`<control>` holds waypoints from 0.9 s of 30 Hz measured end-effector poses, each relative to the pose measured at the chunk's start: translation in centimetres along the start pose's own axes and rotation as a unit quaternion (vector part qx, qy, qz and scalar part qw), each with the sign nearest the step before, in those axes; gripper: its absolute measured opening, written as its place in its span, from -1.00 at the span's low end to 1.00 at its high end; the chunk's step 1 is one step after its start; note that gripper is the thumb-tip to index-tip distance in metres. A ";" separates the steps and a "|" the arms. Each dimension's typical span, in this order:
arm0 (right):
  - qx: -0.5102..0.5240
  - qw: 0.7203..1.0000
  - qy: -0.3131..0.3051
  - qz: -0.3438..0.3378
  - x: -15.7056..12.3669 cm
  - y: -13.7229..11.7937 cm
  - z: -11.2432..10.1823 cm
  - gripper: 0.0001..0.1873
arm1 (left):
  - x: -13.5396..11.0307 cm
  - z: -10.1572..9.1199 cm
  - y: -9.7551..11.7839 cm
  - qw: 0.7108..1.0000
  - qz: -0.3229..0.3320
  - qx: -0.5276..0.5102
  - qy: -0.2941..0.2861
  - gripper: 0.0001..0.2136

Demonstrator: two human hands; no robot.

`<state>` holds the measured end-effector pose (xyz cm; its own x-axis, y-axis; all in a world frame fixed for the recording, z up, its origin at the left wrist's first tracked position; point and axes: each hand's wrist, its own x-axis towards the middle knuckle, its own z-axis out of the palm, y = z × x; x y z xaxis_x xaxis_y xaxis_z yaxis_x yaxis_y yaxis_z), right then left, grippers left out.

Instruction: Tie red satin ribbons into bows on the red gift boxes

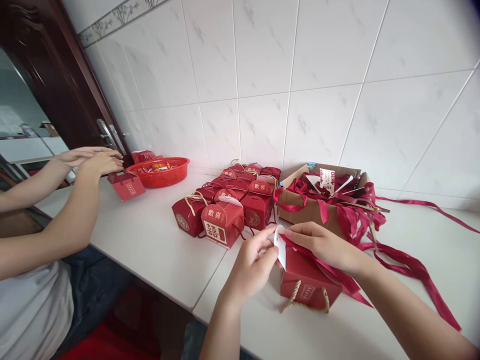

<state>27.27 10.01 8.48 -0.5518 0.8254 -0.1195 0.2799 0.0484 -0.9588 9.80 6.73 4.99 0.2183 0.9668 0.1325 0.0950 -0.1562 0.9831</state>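
A red gift box (305,280) with a rope handle stands on the white counter (150,245) right in front of me. My left hand (251,260) pinches the white flap (280,247) at the box's top. My right hand (322,242) rests on the box top, its fingers closed on a dark red ribbon (337,277) that trails over the box to the right.
Several finished red boxes (225,210) stand grouped behind. A cardboard box (300,205) full of ribbons sits at the back right, with ribbons spilling over the counter. At the left another person's hands (93,160) work over a small red box (126,185) beside a red basin (161,172).
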 end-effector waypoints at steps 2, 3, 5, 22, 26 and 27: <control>-0.006 1.000 0.003 -0.001 0.0 0.1 -0.1 -0.56 | 0.0 0.0 0.0 1.000 0.000 0.003 -0.001 -0.52; -0.015 1.000 0.009 0.000 0.1 0.1 -0.1 -0.56 | 0.0 0.1 0.0 1.000 0.000 0.003 -0.001 -0.53; -0.030 0.999 0.024 0.001 0.2 0.3 -0.1 -0.58 | 0.0 0.2 0.0 1.000 0.002 0.002 -0.004 -0.53; -0.027 0.999 0.028 0.012 -0.1 -0.1 -0.1 -0.60 | -0.2 0.3 0.2 1.000 0.001 0.026 -0.006 -0.55; -0.041 0.999 0.025 -0.015 0.4 0.4 -0.2 -0.63 | -0.2 0.6 0.2 0.999 0.003 0.033 -0.003 -0.56; -0.045 0.998 0.025 -0.020 0.5 0.5 -0.3 -0.63 | -0.2 0.6 0.2 0.999 0.003 0.038 -0.001 -0.57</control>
<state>27.36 10.59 7.97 -0.5245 0.8488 -0.0660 0.3289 0.1305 -0.9353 10.38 6.36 5.07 0.2213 0.9654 0.1380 0.1677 -0.1771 0.9698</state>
